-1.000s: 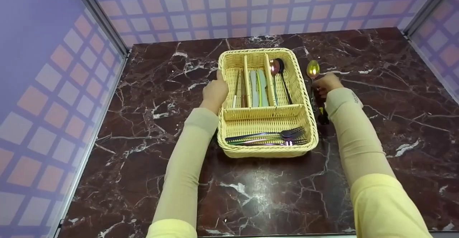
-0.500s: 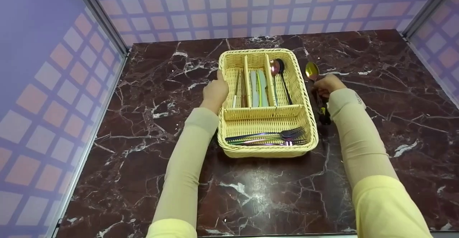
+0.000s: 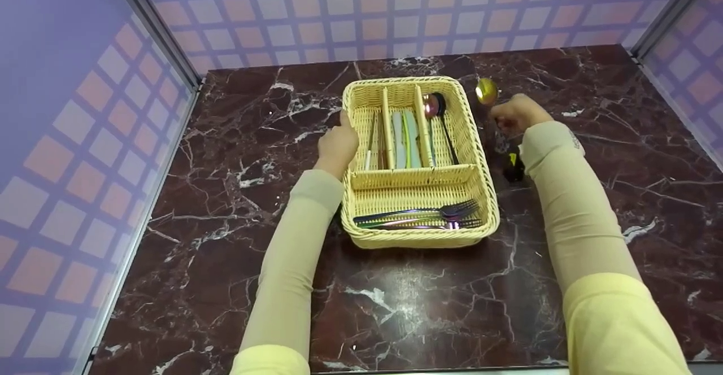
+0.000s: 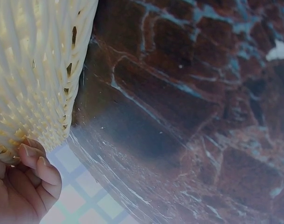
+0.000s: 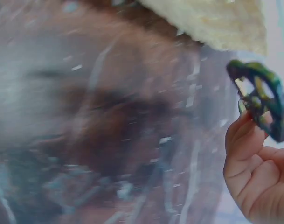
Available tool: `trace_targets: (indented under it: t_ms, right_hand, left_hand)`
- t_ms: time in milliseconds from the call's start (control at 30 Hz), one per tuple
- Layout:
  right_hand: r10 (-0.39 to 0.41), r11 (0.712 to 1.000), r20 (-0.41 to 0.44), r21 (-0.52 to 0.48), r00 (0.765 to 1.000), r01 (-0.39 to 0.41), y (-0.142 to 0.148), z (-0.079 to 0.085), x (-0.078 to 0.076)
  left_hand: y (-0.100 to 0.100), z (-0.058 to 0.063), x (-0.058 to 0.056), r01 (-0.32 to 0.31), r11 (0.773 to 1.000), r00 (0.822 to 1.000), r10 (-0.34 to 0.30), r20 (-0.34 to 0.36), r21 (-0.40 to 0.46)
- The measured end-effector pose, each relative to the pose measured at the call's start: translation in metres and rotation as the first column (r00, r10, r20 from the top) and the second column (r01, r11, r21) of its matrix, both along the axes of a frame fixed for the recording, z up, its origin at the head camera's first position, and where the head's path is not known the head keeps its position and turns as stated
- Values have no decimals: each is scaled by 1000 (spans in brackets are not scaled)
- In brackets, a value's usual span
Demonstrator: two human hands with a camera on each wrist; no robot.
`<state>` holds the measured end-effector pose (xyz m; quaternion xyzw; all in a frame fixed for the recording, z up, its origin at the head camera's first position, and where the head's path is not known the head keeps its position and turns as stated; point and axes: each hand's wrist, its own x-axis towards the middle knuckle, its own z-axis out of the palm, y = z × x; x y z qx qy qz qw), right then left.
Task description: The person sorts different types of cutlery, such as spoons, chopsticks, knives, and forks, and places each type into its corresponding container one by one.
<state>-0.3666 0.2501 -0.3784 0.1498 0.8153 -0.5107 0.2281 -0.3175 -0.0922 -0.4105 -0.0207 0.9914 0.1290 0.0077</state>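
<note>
A yellow woven cutlery basket [image 3: 418,180] with compartments stands on the table. My left hand [image 3: 339,144] grips its left rim; in the left wrist view the curled fingers [image 4: 45,175] lie against the weave. To the right of the basket, my right hand [image 3: 517,115] pinches a spoon [image 3: 486,91] by its handle, with the gold bowl pointing away from me. A dark, openwork handle end [image 5: 260,98] with yellow-green glints sticks out from the fingers in the right wrist view. Part of the spoon's handle is hidden behind the hand.
Inside the basket, chopsticks [image 3: 373,143] lie left, knives [image 3: 408,138] in the middle, two spoons [image 3: 446,132] right, and dark forks [image 3: 457,210] in the front compartment. Patterned panels [image 3: 395,13] border the dark marble table [image 3: 248,183] at the back and sides.
My right hand has moved back and lifted the spoon, its gold bowl shifting away from me and slightly left. The left hand and the basket have stayed in place.
</note>
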Motion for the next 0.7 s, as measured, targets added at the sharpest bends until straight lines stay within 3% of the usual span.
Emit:
trace_targets:
  t_ms: [200, 333, 500, 700]
  right_hand:
    - [48, 999, -65, 17, 997, -47, -26, 30, -2]
    - [158, 986, -33, 55, 987, -156, -53, 41, -4]
    - [287, 952, 61, 96, 956, -292, -79, 39, -8]
    - [309, 928, 87, 192, 947, -320, -90, 24, -12]
  left_hand:
    - [1, -1, 0, 1, 1000, 1000, -1, -4, 2]
    - [-1, 0, 0, -4, 1000, 1000, 4, 5, 2]
    - [1, 1, 1, -10, 1000, 1000, 10, 16, 17]
    - [5, 1, 1, 3, 1000, 1000, -3, 16, -6]
